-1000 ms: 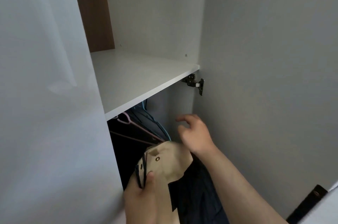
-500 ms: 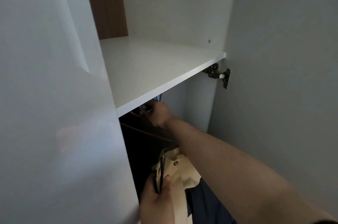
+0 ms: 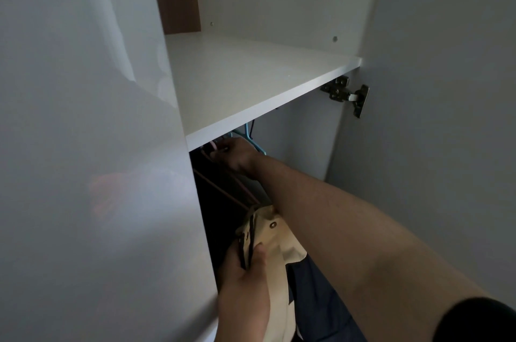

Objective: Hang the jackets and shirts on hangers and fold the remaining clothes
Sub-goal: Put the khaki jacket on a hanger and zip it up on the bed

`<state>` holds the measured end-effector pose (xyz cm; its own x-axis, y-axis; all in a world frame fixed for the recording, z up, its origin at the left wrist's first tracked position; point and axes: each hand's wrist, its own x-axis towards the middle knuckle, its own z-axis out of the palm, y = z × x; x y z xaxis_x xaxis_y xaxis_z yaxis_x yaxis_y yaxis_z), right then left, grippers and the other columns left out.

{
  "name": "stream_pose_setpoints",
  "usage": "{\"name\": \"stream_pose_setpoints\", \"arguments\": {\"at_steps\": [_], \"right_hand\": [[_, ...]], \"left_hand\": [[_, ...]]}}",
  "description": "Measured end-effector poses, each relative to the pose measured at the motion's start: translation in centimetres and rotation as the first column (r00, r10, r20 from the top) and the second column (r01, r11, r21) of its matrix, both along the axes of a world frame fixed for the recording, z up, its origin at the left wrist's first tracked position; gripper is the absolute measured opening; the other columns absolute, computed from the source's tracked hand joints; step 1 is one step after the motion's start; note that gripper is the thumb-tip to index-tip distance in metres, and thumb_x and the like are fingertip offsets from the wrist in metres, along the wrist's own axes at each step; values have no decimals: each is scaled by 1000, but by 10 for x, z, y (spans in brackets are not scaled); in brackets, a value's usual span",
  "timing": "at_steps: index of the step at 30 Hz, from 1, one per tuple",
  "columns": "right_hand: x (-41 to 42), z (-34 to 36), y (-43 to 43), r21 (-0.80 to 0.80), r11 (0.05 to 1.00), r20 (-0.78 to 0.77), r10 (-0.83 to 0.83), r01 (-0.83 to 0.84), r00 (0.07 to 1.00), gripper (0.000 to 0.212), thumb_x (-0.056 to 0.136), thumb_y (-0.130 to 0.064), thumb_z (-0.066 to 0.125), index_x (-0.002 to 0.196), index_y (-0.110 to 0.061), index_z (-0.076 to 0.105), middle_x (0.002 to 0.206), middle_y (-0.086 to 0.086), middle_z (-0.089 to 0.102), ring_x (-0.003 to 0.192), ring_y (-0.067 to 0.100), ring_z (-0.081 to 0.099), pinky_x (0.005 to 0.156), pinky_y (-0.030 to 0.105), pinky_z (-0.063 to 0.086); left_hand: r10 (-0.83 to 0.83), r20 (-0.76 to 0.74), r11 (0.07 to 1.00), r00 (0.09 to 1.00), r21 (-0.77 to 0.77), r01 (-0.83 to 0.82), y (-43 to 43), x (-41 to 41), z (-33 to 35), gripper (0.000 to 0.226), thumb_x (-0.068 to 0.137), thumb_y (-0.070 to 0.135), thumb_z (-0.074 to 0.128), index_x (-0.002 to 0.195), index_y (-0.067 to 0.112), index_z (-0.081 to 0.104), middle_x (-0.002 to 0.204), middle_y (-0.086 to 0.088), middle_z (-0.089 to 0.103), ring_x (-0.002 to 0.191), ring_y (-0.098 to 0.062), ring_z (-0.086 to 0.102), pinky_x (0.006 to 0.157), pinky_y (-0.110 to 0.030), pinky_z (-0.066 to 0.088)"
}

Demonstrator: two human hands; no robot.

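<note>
Head view: a beige jacket on its hanger waits at the wardrobe opening while the other hand works among the hangers under the shelf.

At lower centre of the frame the left hand [image 3: 245,280] has its fingers closed around the dark hanger [image 3: 248,246] and the collar of the beige jacket [image 3: 279,252], which hangs soft and limp below. At centre the right hand [image 3: 237,157] reaches under the white shelf [image 3: 251,84], fingers curled around a pink hanger [image 3: 223,171] beside a blue hanger [image 3: 251,137]; the rail is hidden. The cloth looks light and floppy, so the stiff hanger neck is probably the sound place to hold.
</note>
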<state>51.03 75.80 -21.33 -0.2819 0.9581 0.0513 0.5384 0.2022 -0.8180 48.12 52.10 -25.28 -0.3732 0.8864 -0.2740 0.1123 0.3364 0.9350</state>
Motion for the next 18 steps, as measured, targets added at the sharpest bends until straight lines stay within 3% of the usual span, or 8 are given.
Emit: {"name": "stream_pose_setpoints", "arguments": {"at_steps": [2, 4, 7, 10, 14, 18], "right_hand": [[2, -2, -2, -35, 999, -94, -8, 5, 996, 14, 92, -21, 63, 103, -15, 70, 78, -6, 65, 68, 9, 57, 60, 15, 47], [2, -2, -7, -104, 994, -222, 14, -38, 975, 9, 94, -14, 61, 95, -21, 66, 72, -5, 60, 59, 7, 51, 48, 10, 44], [2, -5, -11, -119, 992, -286, 11, -47, 958, 14, 93, -8, 61, 104, -14, 68, 74, -4, 61, 58, 2, 49, 47, 6, 40], [4, -9, -7, -119, 993, -315, -28, -10, 949, 18, 94, -7, 60, 109, -4, 68, 67, -4, 57, 51, 6, 43, 44, 13, 38], [8, -13, -1, -105, 994, -322, 5, -41, 947, 17, 94, -6, 58, 102, -19, 67, 77, -3, 62, 61, 5, 49, 45, 12, 42], [9, -15, 1, -159, 986, -390, -23, -43, 920, 24, 90, 3, 55, 84, -18, 66, 69, -1, 58, 60, 7, 50, 46, 13, 44]], "left_hand": [[-6, -4, 1000, 1000, 18, 6, 1, 0, -1, 41, 93, 38, 56, 133, 31, 54, 130, 1, 58, 120, -23, 52, 103, -38, 39], [-1, 2, 999, 1000, 35, 1, 1, 0, -2, 40, 93, 38, 56, 132, 32, 54, 129, 2, 58, 119, -22, 53, 103, -39, 40], [1, 16, 999, 1000, 47, -1, 2, 1, -4, 40, 93, 39, 56, 133, 33, 53, 127, 6, 58, 119, -19, 53, 103, -38, 41], [-9, 30, 997, 1000, 74, 6, 4, 3, -5, 35, 93, 38, 56, 129, 36, 54, 121, 10, 61, 115, -17, 56, 102, -39, 44], [-22, 16, 992, 1000, 124, 19, 7, 5, -6, 32, 94, 35, 57, 126, 34, 57, 115, 10, 64, 108, -15, 60, 100, -44, 47], [-16, 29, 990, 999, 142, 12, 15, 4, -9, 17, 93, 32, 59, 108, 40, 61, 105, 12, 67, 99, -11, 64, 92, -42, 53]]}}
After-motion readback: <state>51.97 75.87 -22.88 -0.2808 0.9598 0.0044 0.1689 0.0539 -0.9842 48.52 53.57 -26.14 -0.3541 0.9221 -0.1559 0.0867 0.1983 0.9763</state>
